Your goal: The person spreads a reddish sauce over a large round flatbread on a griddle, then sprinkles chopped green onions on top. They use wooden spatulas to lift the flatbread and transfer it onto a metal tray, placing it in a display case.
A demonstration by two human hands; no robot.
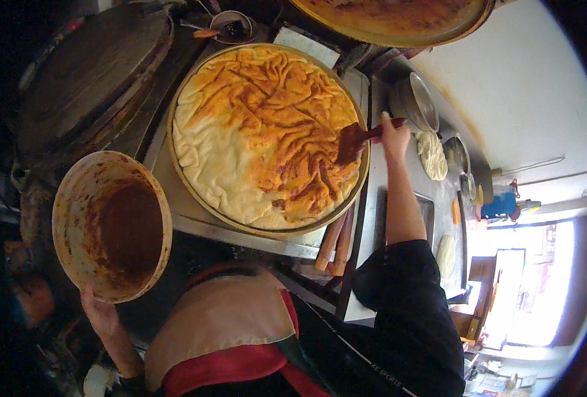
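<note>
My right hand [395, 136] is closed around the handle of a brush [351, 144] stained dark red, its head resting on the right side of a big round wrinkled sheet of dough [224, 164]. Red-brown sauce coats the upper and right parts of the dough; the lower left is pale. The dough lies in a wide round pan [268, 232] with a low rim. At the left, my left hand [100, 312] holds a large bowl [75, 218] by its lower edge, tilted, with thick dark red sauce [132, 233] inside.
A big dark round lid or griddle [95, 74] stands at upper left, beside a small pot [231, 25]. Another round pan [397, 20] is at the top. Wooden handles [335, 245] stick out below the dough pan. Metal bowls [422, 101] and pale dough pieces [432, 156] lie on the right counter.
</note>
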